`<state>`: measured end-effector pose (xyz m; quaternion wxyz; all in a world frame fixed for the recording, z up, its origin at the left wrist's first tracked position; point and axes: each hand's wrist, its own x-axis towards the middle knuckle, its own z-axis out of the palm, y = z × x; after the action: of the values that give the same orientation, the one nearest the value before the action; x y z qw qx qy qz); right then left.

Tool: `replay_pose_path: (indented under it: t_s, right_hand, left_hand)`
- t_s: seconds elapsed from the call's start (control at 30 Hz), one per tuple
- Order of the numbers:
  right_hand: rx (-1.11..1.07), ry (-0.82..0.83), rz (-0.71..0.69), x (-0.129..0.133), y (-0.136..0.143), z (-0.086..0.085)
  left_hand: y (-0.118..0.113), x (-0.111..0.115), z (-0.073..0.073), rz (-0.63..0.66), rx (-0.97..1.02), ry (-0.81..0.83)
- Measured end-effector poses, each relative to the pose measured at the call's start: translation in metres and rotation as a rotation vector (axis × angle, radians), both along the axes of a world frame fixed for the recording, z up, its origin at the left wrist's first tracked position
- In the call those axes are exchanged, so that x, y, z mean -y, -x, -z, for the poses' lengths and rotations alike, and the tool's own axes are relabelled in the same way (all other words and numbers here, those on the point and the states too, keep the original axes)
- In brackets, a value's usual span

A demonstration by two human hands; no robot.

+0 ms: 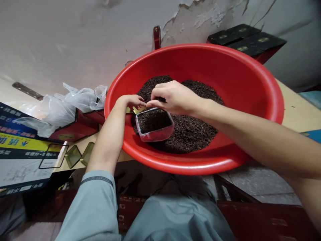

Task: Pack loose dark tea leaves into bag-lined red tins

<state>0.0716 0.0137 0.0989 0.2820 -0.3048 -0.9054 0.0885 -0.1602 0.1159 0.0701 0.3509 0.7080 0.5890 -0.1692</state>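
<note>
A small tin lined with clear plastic (155, 135) is filled with dark, thin dried leaves that look like loose tea. It rests on a heap of the same loose tea (190, 134) inside a large red basin (250, 83). Over the tin's far left corner, next to a bit of gold-coloured metal, my left hand (132, 101) has its fingers stretched out. My right hand (173, 97) is curled above the tin's far edge, thumb pointing left and almost meeting the left fingertips. Whatever its fingers hold is hidden.
Left of the basin are red and black tins (85, 125) with clear plastic bags (67, 100), gold-coloured lids (73, 156) and a printed cardboard box (20, 144). Black-topped tins (247, 38) stand behind on the right. The peeling wall (100, 40) is close behind the table (292, 107).
</note>
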Motion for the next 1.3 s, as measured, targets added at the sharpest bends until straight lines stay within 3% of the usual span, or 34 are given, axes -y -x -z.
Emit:
replay_pose_path:
  t_s: [0.13,0.63,0.83,1.07,1.3]
  right_hand:
    - [-0.031,-0.039,0.046,-0.004,-0.007,0.0]
    - [-0.046,-0.073,0.021,-0.008,-0.015,-0.001]
    - [-0.066,-0.108,-0.011,-0.005,-0.006,0.007]
    - [0.01,-0.056,0.154,-0.009,0.001,0.007]
    - [-0.028,-0.063,0.214,-0.017,-0.011,0.002]
  left_hand:
    - [-0.001,0.002,-0.001,-0.104,0.025,0.025]
    - [-0.009,0.01,-0.008,-0.088,-0.04,-0.009]
    - [-0.007,0.007,-0.005,-0.082,-0.034,-0.011]
    - [-0.006,0.002,-0.001,-0.056,0.013,0.01]
    - [-0.008,0.002,0.0,-0.104,0.034,0.008]
